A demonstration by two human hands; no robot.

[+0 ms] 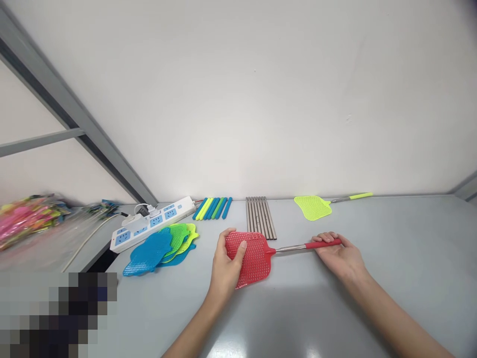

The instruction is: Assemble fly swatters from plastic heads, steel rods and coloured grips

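Observation:
A red fly swatter [257, 263] is held level above the grey table, its perforated head to the left. My left hand [226, 263] grips that head by its left edge, thumb on top and fingers behind. At the other end, my right hand [340, 256] is closed on the red grip sleeve [316, 244], palm turned up. Between them a thin silver metal rod [292, 248] joins head and sleeve. Beyond the swatter's head lies a row of several silver metal rods [260, 216], side by side.
Blue, green and yellow swatter heads [149, 252] lie piled at the left, beside a white power strip [179, 211]. Several coloured grip sleeves [212, 209] lie in a row. A yellow fly swatter [313, 207] rests near the wall. Bagged colourful items [30, 219] are at far left.

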